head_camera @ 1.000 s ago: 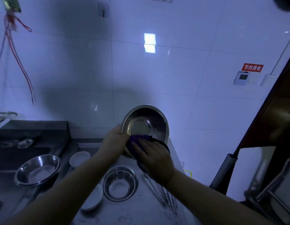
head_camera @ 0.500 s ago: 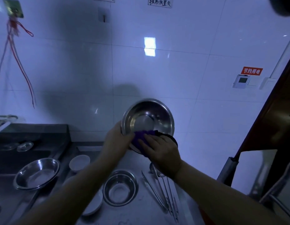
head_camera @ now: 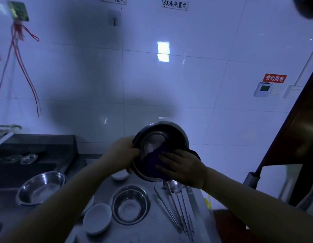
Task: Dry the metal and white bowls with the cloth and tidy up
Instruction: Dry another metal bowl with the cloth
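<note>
I am standing in a kitchen, at a washing-up corner that looks more like a canteen's than a home's. In front of me a white tiled wall (head_camera: 169,85) carries handwritten paper labels (head_camera: 175,4) and a red printed sign (head_camera: 274,78) above a small wall controller (head_camera: 263,89). Below it, a stainless steel desk (head_camera: 152,223) holds metal bowls (head_camera: 130,205), small white bowls (head_camera: 97,218), tongs (head_camera: 167,209) and long spoons (head_camera: 176,187). A dark sink (head_camera: 24,171) sits to my left.
</note>
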`<state>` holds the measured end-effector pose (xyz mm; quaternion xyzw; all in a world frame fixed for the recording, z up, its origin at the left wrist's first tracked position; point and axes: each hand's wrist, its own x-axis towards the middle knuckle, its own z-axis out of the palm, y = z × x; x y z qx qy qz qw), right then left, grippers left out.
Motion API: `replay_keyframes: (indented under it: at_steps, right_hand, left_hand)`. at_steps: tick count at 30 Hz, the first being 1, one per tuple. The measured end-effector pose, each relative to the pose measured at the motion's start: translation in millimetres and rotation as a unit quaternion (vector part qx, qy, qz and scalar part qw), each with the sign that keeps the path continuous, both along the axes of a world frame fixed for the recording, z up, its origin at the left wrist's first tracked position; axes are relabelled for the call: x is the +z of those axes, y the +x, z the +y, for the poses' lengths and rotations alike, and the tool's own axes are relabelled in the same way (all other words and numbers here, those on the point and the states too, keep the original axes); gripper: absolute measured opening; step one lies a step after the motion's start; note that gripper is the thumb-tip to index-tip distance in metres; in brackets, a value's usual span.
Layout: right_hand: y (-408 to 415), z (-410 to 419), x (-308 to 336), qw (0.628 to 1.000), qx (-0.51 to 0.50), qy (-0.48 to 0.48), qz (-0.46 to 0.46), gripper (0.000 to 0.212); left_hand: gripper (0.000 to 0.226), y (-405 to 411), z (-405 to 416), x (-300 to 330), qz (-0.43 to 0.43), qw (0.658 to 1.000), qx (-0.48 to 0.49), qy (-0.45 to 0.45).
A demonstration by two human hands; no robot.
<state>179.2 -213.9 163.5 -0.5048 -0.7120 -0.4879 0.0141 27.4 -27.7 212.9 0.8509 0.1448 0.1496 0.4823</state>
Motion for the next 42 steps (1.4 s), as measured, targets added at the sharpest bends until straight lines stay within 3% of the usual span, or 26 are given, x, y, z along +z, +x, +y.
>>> replay_keyframes:
  at_steps: [2, 5, 10, 13, 18, 22, 27, 32, 37, 42]
  right_hand:
    - [1.4, -1.2, 2.4, 1.000, 0.002, -0.008, -0.008, 0.018]
    - [-9.1, 8.7, -0.2, 0.997, -0.022, 0.057, 0.039, 0.016]
    - [-39.5, 31.4, -17.7, 0.974, -0.088, 0.148, 0.149, 0.023]
    - [-44.3, 31.0, -27.3, 0.976, -0.089, 0.129, 0.151, 0.025]
    - [-22.6, 21.7, -20.6, 0.993, -0.041, 0.061, 0.092, 0.023]
    - [-1.7, 12.5, -10.3, 0.999, -0.009, -0.007, 0.033, 0.019]
    - [-10.8, 21.4, -12.6, 0.994, -0.030, 0.064, 0.085, 0.013]
    - [-41.1, 41.5, -24.8, 0.969, -0.087, 0.140, 0.185, 0.024]
    - [-43.1, 35.5, -27.4, 0.975, -0.082, 0.107, 0.175, 0.025]
    - [-18.0, 15.7, -13.4, 0.996, -0.057, 0.004, 0.075, 0.023]
  left_hand:
    - [0.017, 1.0, 7.9, 11.4, 0.020, 0.999, -0.008, 0.043]
    - [0.010, 2.9, -5.3, 5.7, -0.078, 0.992, 0.094, 0.019]
    - [0.033, 3.6, -43.6, -30.1, -0.169, 0.967, 0.123, -0.145]
    - [0.035, 2.7, -36.1, -27.9, -0.158, 0.968, 0.117, -0.159]
    - [0.034, -0.5, -19.5, -10.0, -0.112, 0.989, 0.071, -0.069]
    - [0.032, -1.2, -1.4, 8.1, -0.028, 0.999, 0.024, -0.002]
    - [0.023, 4.0, -13.3, -7.5, -0.128, 0.982, 0.134, -0.046]
    - [0.028, 6.4, -45.8, -45.0, -0.176, 0.957, 0.169, -0.154]
    - [0.025, 0.7, -30.2, -36.9, -0.132, 0.975, 0.114, -0.140]
    - [0.023, -3.2, -8.9, -15.1, -0.072, 0.991, 0.087, -0.068]
